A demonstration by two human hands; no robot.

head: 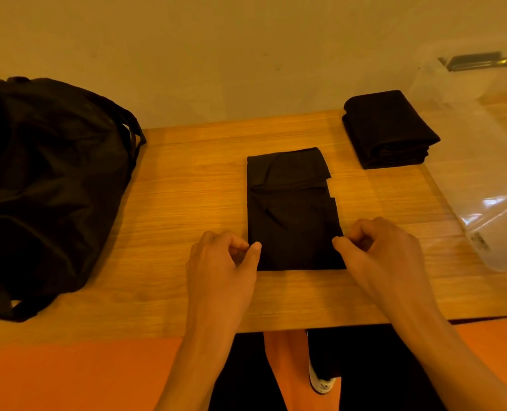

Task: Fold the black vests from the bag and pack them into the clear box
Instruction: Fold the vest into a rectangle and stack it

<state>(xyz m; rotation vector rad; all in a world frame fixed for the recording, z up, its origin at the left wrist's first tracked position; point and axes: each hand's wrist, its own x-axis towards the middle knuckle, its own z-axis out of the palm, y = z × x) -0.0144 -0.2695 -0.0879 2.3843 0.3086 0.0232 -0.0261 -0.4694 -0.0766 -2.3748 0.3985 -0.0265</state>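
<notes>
Near the table's [187, 179] front edge, left hand [225, 262] and right hand [379, 247] pinch a half-folded vest's [290, 209] near corners, fingers curled on cloth, likely to fold it over. Bag [47, 179] at left edge; folded stack [388, 132] far right, beside the box [483, 179].

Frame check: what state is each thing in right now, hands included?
black vest: folded to a long strip, flat on the wooden table
left hand: pinches vest's near left corner
right hand: pinches vest's near right corner
clear box: no vests seen inside
folded vests: stacked beside the clear box, not packed
black bag: slumped, opening not visible
</notes>
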